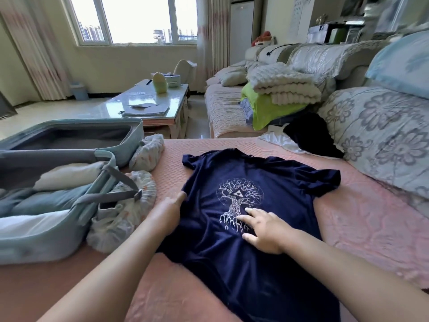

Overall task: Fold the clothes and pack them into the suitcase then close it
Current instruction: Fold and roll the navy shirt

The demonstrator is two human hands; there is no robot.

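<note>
A navy T-shirt [274, 189] with a white tree print lies spread face up on the pink bed cover [362, 219]. My left hand [168, 211] rests flat on the shirt's left edge, fingers straight. My right hand [260, 230] presses flat on the shirt's middle, fingertips on the tree print's roots. At the left the light blue suitcase [46, 235] lies open, with folded blue and white clothes [46, 196] in its near half and grey straps hanging loose. Its lid half [137, 135] is empty.
Two pale patterned fabric bundles [125, 212] lie between suitcase and shirt. A black and a white garment [311, 135] sit at the bed's far right by floral cushions [380, 135]. Beyond are a sofa with folded blankets [283, 87] and a glass coffee table [148, 103].
</note>
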